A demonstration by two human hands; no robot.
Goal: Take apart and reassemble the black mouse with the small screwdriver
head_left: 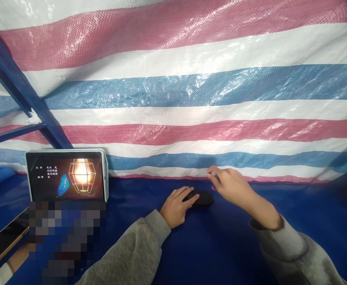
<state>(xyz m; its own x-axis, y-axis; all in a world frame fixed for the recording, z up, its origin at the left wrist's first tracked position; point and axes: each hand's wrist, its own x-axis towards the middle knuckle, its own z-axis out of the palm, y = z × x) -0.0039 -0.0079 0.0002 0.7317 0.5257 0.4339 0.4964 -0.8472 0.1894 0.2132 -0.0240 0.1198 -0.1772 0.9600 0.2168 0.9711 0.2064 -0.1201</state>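
A flat black case [205,197] with rounded ends and faint lettering lies on the blue surface in front of me. My left hand [177,206] is on its left part, with the fingers and thumb over the case. Above and to the right of the case is my right hand [231,184], raised off the surface, its thumb and forefinger bent together in a pinch. Just under those fingertips, by the right end of the case, shows a small pinkish-red loop [213,188]. Whatever is between the fingertips is too small to make out.
At left, a tablet [68,176] in a light case stands upright with its screen lit. Nearer, another person's hand [20,257] is beside a phone [5,241]; a blurred patch hides part there. Behind hangs a striped sheet [191,91], with a blue metal frame [33,95] at left.
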